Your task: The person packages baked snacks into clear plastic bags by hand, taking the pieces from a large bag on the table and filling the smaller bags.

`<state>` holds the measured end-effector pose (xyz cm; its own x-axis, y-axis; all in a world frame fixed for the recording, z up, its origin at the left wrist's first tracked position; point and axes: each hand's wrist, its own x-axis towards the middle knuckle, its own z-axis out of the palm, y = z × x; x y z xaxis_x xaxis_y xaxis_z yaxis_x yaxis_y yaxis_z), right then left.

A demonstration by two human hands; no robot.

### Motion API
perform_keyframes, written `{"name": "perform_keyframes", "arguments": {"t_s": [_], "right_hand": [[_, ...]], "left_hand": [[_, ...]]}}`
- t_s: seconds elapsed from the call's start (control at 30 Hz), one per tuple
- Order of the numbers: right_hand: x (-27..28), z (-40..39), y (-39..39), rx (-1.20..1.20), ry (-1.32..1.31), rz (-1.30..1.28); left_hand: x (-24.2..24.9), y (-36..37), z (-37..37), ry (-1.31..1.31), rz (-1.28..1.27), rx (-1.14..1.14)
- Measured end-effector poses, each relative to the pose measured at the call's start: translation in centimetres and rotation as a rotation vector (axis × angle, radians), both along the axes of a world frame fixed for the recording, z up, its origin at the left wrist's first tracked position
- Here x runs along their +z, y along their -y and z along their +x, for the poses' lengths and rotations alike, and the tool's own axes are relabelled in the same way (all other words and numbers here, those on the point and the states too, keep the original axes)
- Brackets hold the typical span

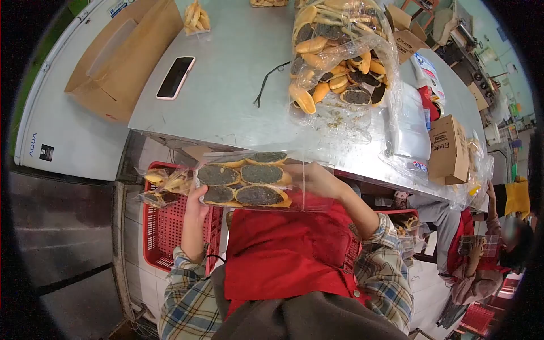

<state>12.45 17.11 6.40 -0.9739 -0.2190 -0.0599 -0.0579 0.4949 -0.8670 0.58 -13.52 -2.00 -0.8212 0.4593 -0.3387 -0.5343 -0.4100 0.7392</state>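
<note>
A clear plastic bag (300,195) with several oval pastries (259,196), flat and dark-topped with golden rims, is held in front of the red apron. My left hand (196,205) is closed on its left end, thumb against the film beside the pastries. At the right end, my right hand (322,182) reaches left behind or inside the loose film, its fingertips close to the pastries. Glare and the plastic blur those fingers. Past the table edge, a large clear bag (340,48) bulges with more such pastries, some tilted or overlapping.
A phone (175,78) and a brown paper bag (127,56) lie on the metal table (226,107). A dark cord (266,85) is nearby. Below left stands a red basket (150,238) with wrapped pastries. Cardboard box (449,150) at right; another person (481,255) sits beyond.
</note>
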Motion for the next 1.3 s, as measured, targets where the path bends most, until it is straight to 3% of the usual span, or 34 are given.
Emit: {"name": "perform_keyframes", "arguments": {"t_s": [0.07, 0.13, 0.23, 0.3, 0.33, 0.37, 0.4, 0.43, 0.47, 0.5, 0.53, 0.57, 0.63, 0.7, 0.77, 0.83, 0.93, 1.03, 1.07, 1.17, 1.2, 1.23, 1.3], "right_hand": [[0.4, -0.1, 0.2, 0.019, -0.204, 0.011], [0.7, 0.1, 0.2, 0.024, -0.059, 0.024], [0.9, 0.0, 1.0, 0.01, 0.038, 0.05], [0.9, -0.1, 1.8, 0.004, 0.063, 0.065], [0.3, -0.1, 1.8, 0.048, -0.161, 0.121], [0.5, -0.2, 1.4, 0.073, -0.112, 0.201], [1.6, -0.5, 0.7, 0.097, -0.061, 0.28], [2.8, -0.9, -0.1, 0.121, -0.011, 0.36], [3.9, -1.3, -1.6, 0.027, -0.106, 0.209], [5.4, -1.9, -3.6, -0.119, 0.018, 0.171], [2.6, -3.1, -7.7, -0.321, 0.117, -0.086], [1.5, -4.2, -11.1, -0.489, -0.207, 0.118], [-0.7, -5.7, -17.5, -0.666, -0.645, 0.781], [-5.4, -5.3, -22.6, -0.665, -0.5, 0.899], [-4.3, -4.5, -19.2, -0.693, -0.141, 1.086], [-3.9, -4.0, -17.6, -0.682, -0.125, 1.012], [-4.9, -3.1, -18.7, -0.691, -0.161, 0.583], [-4.5, -1.2, -16.5, -0.576, -0.3, 0.968], [-4.9, -1.0, -16.7, -0.535, -0.414, 0.874], [-3.6, -0.3, -16.0, -0.632, -0.492, 0.487], [-2.4, -0.1, -14.7, -0.79, -0.211, 0.145], [-1.4, 0.2, -13.5, -0.762, -0.213, -0.229], [1.5, 1.1, -9.8, -0.663, -0.053, -0.426]], "left_hand": [[-0.6, 0.3, 0.1, 0.02, 0.06, 0.022], [-2.2, 1.3, -0.1, 0.172, 0.145, 0.048], [-3.8, 1.6, 0.7, 0.198, 0.125, 0.087], [-4.7, 1.3, 1.1, 0.12, 0.116, 0.035], [-5.1, 1.1, 1.1, 0.062, 0.164, 0.006], [-5.6, 0.9, 1.0, 0.002, 0.215, -0.023], [-2.7, -0.8, 1.3, -0.089, 0.217, 0.031], [-2.9, -0.3, 1.2, 0.002, 0.175, 0.095], [-3.5, 0.9, 0.9, 0.091, 0.132, 0.159], [-4.1, 1.9, 0.4, 0.179, 0.087, 0.224], [-4.8, 2.7, 0.0, 0.182, 0.109, 0.235], [-5.3, 3.0, -0.3, 0.176, 0.149, 0.265], [-6.2, 3.9, -0.8, 0.16, 0.223, 0.338], [-7.2, 4.5, -0.8, 0.06, 0.358, 0.261], [-7.3, 4.1, -0.5, 0.051, 0.508, 0.223], [-7.5, 4.0, -0.6, 0.0, 0.577, 0.186], [-6.6, 4.1, -0.4, -0.023, 0.535, 0.24], [-7.5, 5.0, -0.8, -0.009, 0.537, 0.234], [-7.7, 5.2, -0.8, -0.015, 0.477, 0.265], [-7.5, 4.8, -0.9, 0.075, 0.351, 0.343], [-8.0, 5.1, -1.1, 0.047, 0.373, 0.312], [-8.5, 5.5, -1.3, 0.017, 0.392, 0.28], [-8.7, 5.8, -1.5, 0.015, 0.369, 0.214]]}}
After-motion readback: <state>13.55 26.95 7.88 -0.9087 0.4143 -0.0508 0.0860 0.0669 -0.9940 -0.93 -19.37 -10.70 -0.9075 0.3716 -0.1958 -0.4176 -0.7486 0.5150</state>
